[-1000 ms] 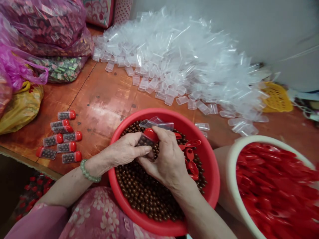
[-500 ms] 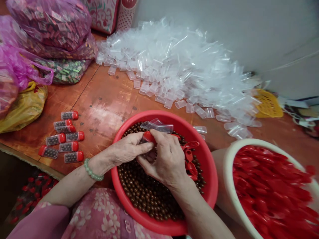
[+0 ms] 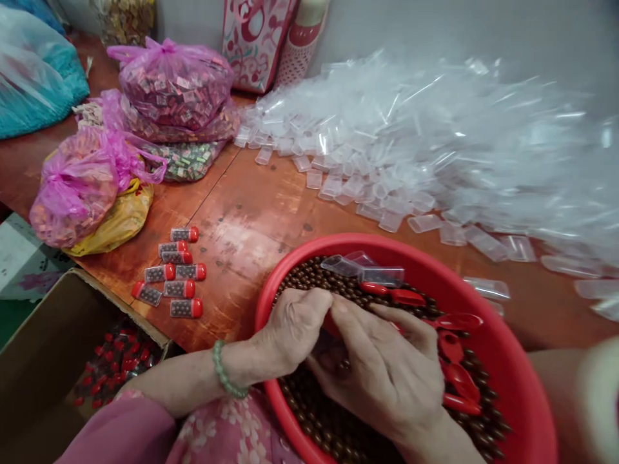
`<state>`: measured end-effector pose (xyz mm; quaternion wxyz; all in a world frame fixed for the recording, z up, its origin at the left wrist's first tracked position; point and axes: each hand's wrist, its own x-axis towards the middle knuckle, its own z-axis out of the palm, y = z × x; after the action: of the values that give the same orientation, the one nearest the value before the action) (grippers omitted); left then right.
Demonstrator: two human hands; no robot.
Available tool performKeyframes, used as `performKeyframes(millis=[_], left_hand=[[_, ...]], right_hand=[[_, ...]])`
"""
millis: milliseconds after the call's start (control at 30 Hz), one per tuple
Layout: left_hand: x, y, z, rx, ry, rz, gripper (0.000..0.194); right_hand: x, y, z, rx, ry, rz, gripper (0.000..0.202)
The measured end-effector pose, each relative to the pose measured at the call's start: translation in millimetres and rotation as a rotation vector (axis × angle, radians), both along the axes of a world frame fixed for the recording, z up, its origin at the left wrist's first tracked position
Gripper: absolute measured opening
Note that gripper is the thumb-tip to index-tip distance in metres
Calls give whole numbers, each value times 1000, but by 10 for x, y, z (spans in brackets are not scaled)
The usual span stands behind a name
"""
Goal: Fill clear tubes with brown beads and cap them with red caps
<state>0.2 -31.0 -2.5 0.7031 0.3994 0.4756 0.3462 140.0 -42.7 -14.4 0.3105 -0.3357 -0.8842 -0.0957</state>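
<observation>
**Left hand [image 3: 296,327] and right hand [image 3: 387,367] moved together over the red cap**

Clear plastic tube [image 3: 333,351]: between my palms, mostly hidden, above the brown balls [image 3: 322,428] in the red basin [image 3: 367,243]. Both my hands are closed on it. The cap, exposed half a second earlier, is now covered. My left thumb, bent, meets my right index fingertip at the top; my right thumb extends underneath. Both wrists angle inward.

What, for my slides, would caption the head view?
Left hand and right hand over a red basin of brown balls.
</observation>
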Motion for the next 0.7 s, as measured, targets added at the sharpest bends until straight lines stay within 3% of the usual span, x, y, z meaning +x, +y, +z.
performKeyframes(millis=[133,200,267,333,433,500,600,700], left_hand=[[-256,-65,59,249,161,54,24],[-461,-67,54,249,132,-32,32],[-710,-41,19,246,188,-46,43],[-957,11,-43,372,552,-65,39],[-1227,100,-149,431,1222,-224,36],[-1319,161,-204,443,1419,-350,35],[-1346,341,-254,520,1395,-437,34],[-1214,766,-309,645,1212,-388,36]], right_hand=[[-123,-56,35,-101,32,57,57],[-132,-29,25,-171,29,93,57],[-78,37,2,-218,10,42,53],[31,124,-28,-256,-20,-71,44],[235,244,-76,-319,-54,-197,31],[350,298,-94,-351,-49,-258,26],[467,351,-80,-375,-1,-314,21],[554,398,-29,-394,69,-342,20]])
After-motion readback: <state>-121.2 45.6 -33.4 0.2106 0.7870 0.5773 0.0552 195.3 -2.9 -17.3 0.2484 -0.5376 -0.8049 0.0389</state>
